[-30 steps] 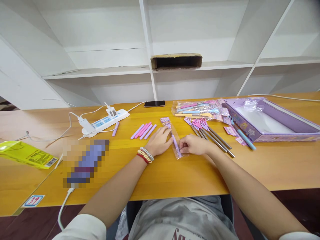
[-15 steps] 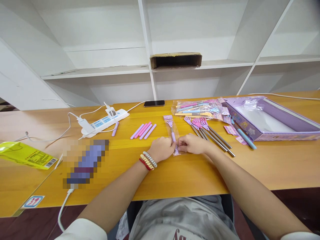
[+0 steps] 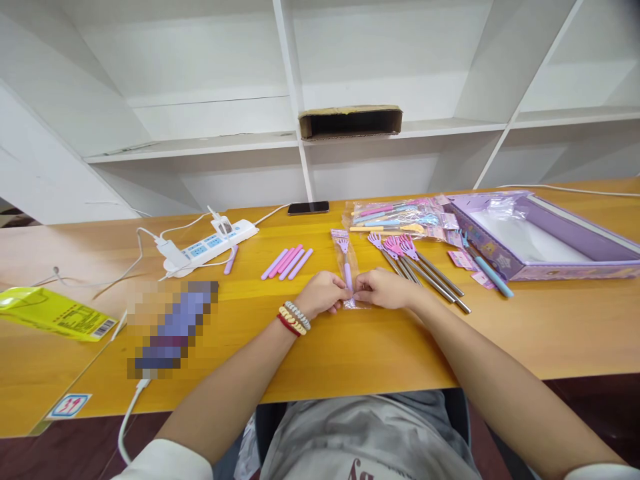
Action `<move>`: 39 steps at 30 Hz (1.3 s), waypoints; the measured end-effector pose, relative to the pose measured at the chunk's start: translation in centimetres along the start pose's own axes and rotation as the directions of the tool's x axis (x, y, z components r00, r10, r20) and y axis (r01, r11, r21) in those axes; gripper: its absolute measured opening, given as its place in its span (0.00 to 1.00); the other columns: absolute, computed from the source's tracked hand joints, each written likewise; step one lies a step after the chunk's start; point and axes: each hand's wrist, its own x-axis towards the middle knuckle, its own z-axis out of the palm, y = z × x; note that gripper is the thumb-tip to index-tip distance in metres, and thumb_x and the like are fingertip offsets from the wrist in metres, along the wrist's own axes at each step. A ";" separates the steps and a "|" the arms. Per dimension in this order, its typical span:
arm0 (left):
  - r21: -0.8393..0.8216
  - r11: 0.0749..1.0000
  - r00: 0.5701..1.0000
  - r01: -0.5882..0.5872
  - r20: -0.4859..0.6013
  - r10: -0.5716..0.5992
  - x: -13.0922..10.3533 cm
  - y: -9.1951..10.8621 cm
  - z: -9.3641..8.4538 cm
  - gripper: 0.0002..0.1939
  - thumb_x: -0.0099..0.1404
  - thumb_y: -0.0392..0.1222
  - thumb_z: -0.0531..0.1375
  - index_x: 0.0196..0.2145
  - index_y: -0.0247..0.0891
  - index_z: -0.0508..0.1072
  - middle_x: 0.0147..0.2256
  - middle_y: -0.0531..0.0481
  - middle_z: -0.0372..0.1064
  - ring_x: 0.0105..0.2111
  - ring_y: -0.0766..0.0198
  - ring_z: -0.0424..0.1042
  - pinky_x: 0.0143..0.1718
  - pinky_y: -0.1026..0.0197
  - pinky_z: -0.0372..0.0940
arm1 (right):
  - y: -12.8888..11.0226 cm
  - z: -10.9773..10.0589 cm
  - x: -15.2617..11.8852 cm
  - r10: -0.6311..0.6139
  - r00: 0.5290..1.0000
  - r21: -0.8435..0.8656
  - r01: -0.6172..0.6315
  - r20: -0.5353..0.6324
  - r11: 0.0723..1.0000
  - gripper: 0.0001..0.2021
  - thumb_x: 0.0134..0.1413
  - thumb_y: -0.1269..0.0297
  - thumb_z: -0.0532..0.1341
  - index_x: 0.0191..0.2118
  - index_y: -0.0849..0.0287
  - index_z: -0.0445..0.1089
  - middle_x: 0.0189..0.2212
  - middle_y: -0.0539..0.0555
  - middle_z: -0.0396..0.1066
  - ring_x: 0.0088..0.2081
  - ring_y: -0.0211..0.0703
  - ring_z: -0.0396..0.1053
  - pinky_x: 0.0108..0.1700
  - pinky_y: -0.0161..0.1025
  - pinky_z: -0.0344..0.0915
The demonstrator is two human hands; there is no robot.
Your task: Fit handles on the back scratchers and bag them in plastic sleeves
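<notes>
A clear plastic sleeve (image 3: 345, 257) with a small purple back scratcher inside lies lengthwise on the wooden table (image 3: 350, 347). My left hand (image 3: 323, 293) and my right hand (image 3: 383, 288) both pinch the near end of that sleeve, fingertips almost meeting. Beaded bracelets circle my left wrist. Just right of my hands lie loose back scratchers (image 3: 415, 263) with pink and purple claw heads and metal shafts. Left of the sleeve lie several pink and purple handle sleeves (image 3: 289, 261).
A purple box (image 3: 540, 237) with a white inside stands at the right, packaged scratchers (image 3: 395, 219) beside it. A white power strip (image 3: 207, 243) with cables, a black phone (image 3: 309, 207), a yellow packet (image 3: 50, 312) and a blurred object (image 3: 170, 327) occupy the left.
My left hand drew back from the sleeve's middle to its near end, meeting my right hand. The sleeve turned straighter, its far end now uncovered.
</notes>
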 end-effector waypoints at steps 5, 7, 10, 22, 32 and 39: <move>0.050 0.999 1.000 -0.002 -0.002 0.002 -0.1 0.1 -0.2 0.09 0.49 0.42 0.60 0.27 0.34 0.69 0.16 0.55 0.62 0.13 0.72 0.58 0.13 0.69 0.54 | -0.1 0.0 0.0 0.028 1.000 0.015 -0.028 0.012 0.999 0.10 0.51 0.58 0.57 0.31 0.59 0.69 0.24 0.50 0.69 0.24 0.33 0.60 0.26 0.31 0.50; 0.092 0.996 1.000 -0.014 -0.005 0.014 0.0 0.0 -0.2 0.07 0.49 0.42 0.59 0.25 0.35 0.67 0.15 0.55 0.62 0.13 0.72 0.58 0.13 0.69 0.53 | -0.2 -0.1 0.0 0.026 1.000 0.016 -0.026 0.011 1.000 0.10 0.52 0.57 0.57 0.30 0.59 0.69 0.23 0.50 0.69 0.23 0.33 0.60 0.26 0.31 0.50; 0.099 0.995 0.998 -0.033 -0.041 0.038 0.1 -0.3 0.1 0.06 0.50 0.41 0.58 0.25 0.36 0.65 0.15 0.56 0.62 0.14 0.71 0.60 0.14 0.69 0.53 | -0.2 -0.1 0.0 0.012 1.000 0.005 -0.012 0.001 1.000 0.11 0.52 0.58 0.56 0.28 0.59 0.68 0.22 0.50 0.68 0.23 0.33 0.59 0.26 0.31 0.49; -0.190 0.976 0.985 -0.108 -0.153 0.079 0.1 0.0 0.7 0.06 0.50 0.32 0.57 0.23 0.37 0.60 0.20 0.54 0.65 0.21 0.67 0.67 0.23 0.64 0.63 | -0.2 -0.1 0.1 0.042 0.999 -0.028 -0.042 -0.008 0.999 0.17 0.56 0.52 0.52 0.25 0.60 0.66 0.18 0.49 0.63 0.20 0.32 0.55 0.25 0.32 0.47; -0.049 0.903 0.853 -0.427 -0.354 0.384 0.9 -0.6 1.1 0.07 0.55 0.40 0.58 0.26 0.36 0.61 0.23 0.55 0.62 0.24 0.70 0.63 0.26 0.66 0.60 | 0.1 -1.0 -0.1 0.206 0.956 0.104 -0.188 -0.208 0.977 0.20 0.52 0.46 0.54 0.33 0.61 0.66 0.23 0.51 0.67 0.24 0.36 0.60 0.26 0.32 0.50; -0.111 0.841 0.819 -0.530 -0.325 0.473 1.0 -0.7 0.9 0.07 0.57 0.39 0.57 0.28 0.36 0.60 0.33 0.50 0.67 0.29 0.68 0.68 0.31 0.63 0.64 | -0.1 -1.2 0.1 0.160 0.957 0.466 -0.030 -0.242 0.884 0.14 0.50 0.54 0.56 0.30 0.62 0.65 0.21 0.49 0.65 0.23 0.33 0.60 0.25 0.31 0.54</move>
